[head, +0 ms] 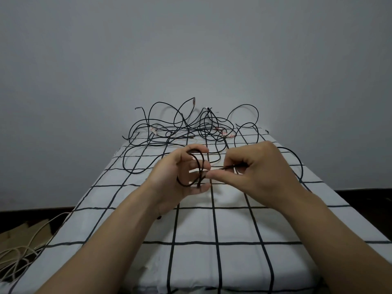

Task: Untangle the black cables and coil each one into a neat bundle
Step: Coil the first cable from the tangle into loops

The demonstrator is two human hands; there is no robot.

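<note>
Resting at the far end of the cloth [195, 225], the tangle [192, 132] may snag and tighten if you pull hard; your left hand [174, 179] holds the coil [203, 161] round its fingers, where loops could slip off, while your right hand [261, 172] pinches the free strand [231, 166].

Checked cloth [212, 262], beige cords [19, 253], cardboard [25, 230].
</note>
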